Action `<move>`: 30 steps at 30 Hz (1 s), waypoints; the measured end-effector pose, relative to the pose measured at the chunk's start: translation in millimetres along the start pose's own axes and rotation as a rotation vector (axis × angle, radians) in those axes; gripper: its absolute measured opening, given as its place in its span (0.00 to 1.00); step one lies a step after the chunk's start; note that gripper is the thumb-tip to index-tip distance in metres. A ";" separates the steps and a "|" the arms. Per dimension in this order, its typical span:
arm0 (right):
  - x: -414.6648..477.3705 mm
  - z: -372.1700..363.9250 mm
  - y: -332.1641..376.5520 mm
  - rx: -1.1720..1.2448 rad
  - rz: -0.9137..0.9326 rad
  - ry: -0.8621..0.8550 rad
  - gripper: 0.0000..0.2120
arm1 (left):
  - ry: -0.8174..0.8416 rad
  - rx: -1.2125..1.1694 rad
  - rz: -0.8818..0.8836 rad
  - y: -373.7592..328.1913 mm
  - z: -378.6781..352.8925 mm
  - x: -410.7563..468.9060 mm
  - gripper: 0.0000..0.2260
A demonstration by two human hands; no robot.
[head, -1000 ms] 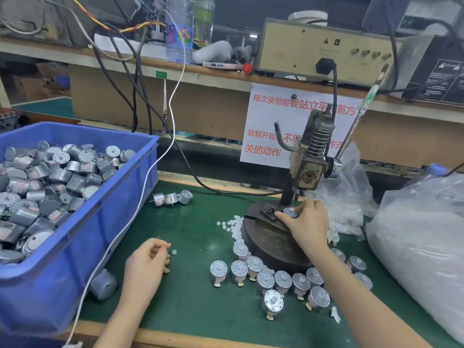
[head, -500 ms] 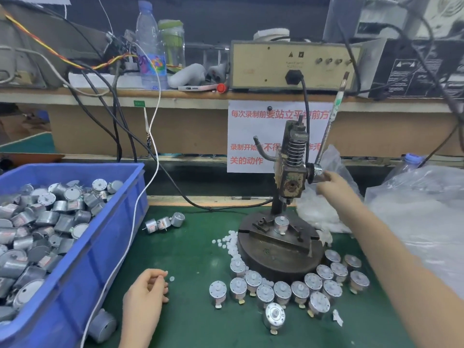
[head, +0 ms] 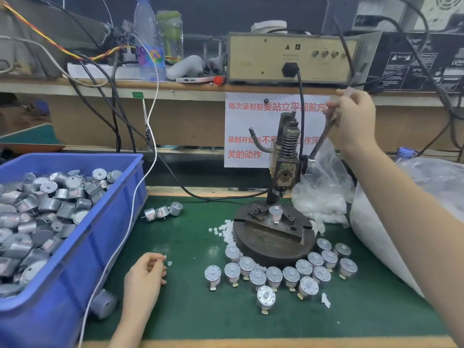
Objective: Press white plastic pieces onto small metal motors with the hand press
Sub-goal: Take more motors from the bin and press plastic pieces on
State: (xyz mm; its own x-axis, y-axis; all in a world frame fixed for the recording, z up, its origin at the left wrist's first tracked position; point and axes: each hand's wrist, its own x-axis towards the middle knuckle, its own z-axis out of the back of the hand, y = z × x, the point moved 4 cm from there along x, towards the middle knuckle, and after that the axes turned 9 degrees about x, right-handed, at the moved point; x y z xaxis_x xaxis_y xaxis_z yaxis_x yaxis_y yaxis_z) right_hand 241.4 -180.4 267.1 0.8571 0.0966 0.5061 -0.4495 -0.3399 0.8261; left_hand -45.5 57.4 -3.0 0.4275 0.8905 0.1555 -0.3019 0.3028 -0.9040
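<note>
A hand press (head: 286, 172) stands on a round dark base (head: 273, 247) on the green mat. One small metal motor (head: 275, 213) sits upright in the fixture under the ram. My right hand (head: 354, 119) grips the press lever (head: 324, 136) near its upper end. My left hand (head: 147, 275) rests on the mat with curled fingers that pinch a small white plastic piece; another white piece (head: 169, 263) lies just beside the fingertips. Loose white pieces (head: 223, 228) are heaped at the base's left edge. Several motors (head: 283, 272) stand in rows in front of the base.
A blue bin (head: 82, 247) full of motors fills the left side. Three motors (head: 162, 211) lie beside it, one more (head: 104, 303) at its front corner. Clear bags of white parts (head: 324, 197) sit right of the press. A white cable (head: 135, 197) crosses the bin's edge.
My right hand left the motor in the fixture, went up to the press lever and now grips it near the top. My left hand stayed in place on the mat.
</note>
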 end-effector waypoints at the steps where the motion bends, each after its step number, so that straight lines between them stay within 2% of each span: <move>1: -11.2 1.4 4.3 -0.008 0.058 -0.007 0.08 | -0.001 0.003 0.002 -0.6 0.0 0.0 0.10; 4: -48.2 8.6 5.8 -0.027 0.166 -0.019 0.08 | 0.002 0.012 0.006 -1.6 -0.1 -0.8 0.10; 8: -85.3 19.9 -6.5 -0.034 0.208 0.015 0.07 | -0.012 0.031 0.005 -3.8 0.5 -1.6 0.09; 14: -85.1 16.1 -14.4 -0.003 0.262 -0.029 0.10 | -0.028 0.049 0.022 -1.9 -0.4 -1.1 0.11; 16: -83.6 16.3 -18.7 0.015 0.255 -0.009 0.11 | -0.032 0.056 0.035 0.2 -1.0 0.3 0.12; 19: -85.3 20.3 -37.9 -0.010 0.122 0.012 0.21 | -0.029 0.064 0.057 0.0 -3.2 -0.2 0.12; 21: -96.0 24.1 -67.3 -0.189 -0.042 0.054 0.24 | -0.020 0.095 0.067 -0.4 -5.1 -0.8 0.11; 24: -126.5 29.8 -121.2 -0.587 -0.234 0.253 0.23 | -0.018 0.122 0.066 -1.5 -4.8 -2.9 0.09; 26: -139.7 28.6 -140.8 -0.730 -0.233 0.346 0.24 | -0.021 0.121 0.067 -2.9 -4.2 -4.4 0.08; 30: -141.1 6.7 -155.6 -0.865 -0.131 0.555 0.26 | -0.017 0.120 0.056 -3.1 -3.1 -7.2 0.08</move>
State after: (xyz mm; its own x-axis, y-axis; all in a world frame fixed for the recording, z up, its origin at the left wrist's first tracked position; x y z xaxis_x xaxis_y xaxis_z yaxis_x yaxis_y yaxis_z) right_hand 192.0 -147.4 65.5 0.7743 0.5764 0.2613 -0.5763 0.4716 0.6675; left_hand -45.0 49.0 -2.6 0.3934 0.9123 0.1140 -0.4250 0.2904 -0.8573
